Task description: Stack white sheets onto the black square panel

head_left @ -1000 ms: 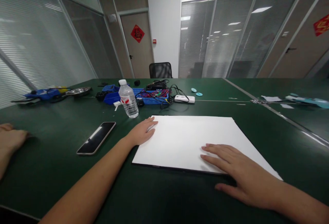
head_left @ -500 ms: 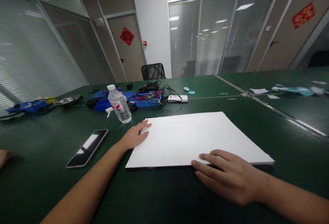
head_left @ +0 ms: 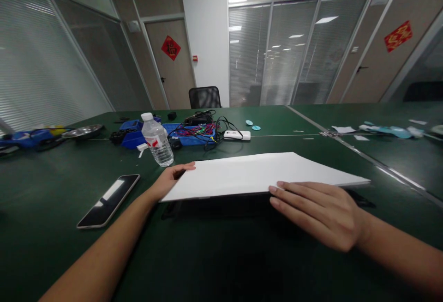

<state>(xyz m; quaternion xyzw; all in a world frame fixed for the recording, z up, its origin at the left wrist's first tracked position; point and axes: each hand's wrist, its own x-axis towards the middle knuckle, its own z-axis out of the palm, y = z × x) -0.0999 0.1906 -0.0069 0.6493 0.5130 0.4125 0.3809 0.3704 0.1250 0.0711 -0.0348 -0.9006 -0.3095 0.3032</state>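
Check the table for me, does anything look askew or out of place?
The white board is tilted, its near edge lifted off the green table between the left hand and right hand. Nothing looks spilled or damaged.

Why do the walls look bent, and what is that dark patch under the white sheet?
Head view: the wide lens bows the window frames. The white sheet, held by the left hand and right hand, is raised at its near edge, casting a shadow on the green table. The phone mirrors ceiling light.

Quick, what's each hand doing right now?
Left hand: gripping the white board's left edge.
Right hand: holding its raised near edge.
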